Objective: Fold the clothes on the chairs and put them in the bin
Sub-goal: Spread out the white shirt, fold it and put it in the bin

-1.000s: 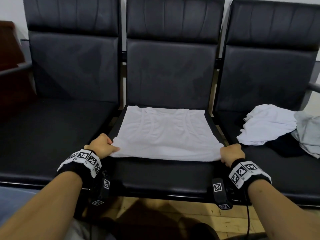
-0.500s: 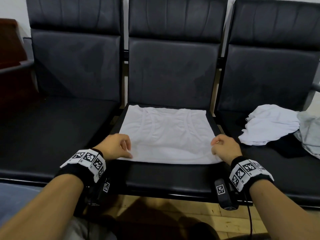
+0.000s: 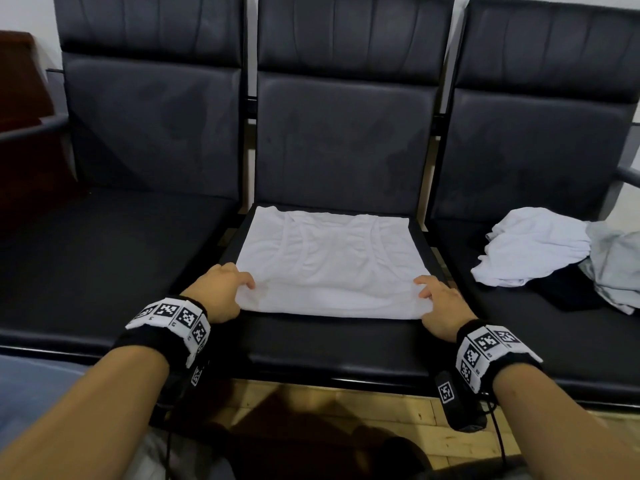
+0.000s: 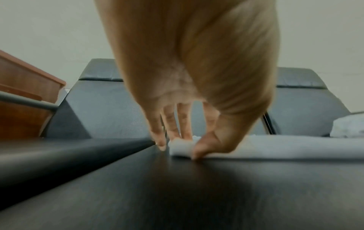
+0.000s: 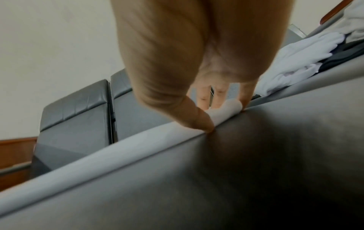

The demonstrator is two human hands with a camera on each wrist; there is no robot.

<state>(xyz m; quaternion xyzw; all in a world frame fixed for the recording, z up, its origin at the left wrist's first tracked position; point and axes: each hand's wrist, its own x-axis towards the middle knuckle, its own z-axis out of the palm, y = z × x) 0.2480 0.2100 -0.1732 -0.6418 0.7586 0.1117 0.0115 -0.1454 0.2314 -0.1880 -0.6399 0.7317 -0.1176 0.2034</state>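
A white tank top [image 3: 332, 268] lies folded flat on the seat of the middle black chair [image 3: 332, 344]. My left hand [image 3: 242, 289] pinches its near left corner; in the left wrist view the thumb and fingers [image 4: 177, 147] close on a small bunch of the cloth [image 4: 275, 147]. At the near right corner my right hand [image 3: 424, 289] has the doubled edge [image 5: 118, 155] between thumb and fingers [image 5: 222, 115]. Both corners stay low on the seat.
The right chair holds a crumpled white garment [image 3: 533, 251], a grey one [image 3: 616, 268] and a black one [image 3: 568, 292]. The left chair seat [image 3: 97, 265] is bare. Brown wooden furniture [image 3: 20, 116] stands at the far left, with wooden floor [image 3: 346, 403] below. No bin shows.
A second ago both hands held the near corners. Half a second ago they had loosened and hovered over the edge. Now they pinch the near corners again.
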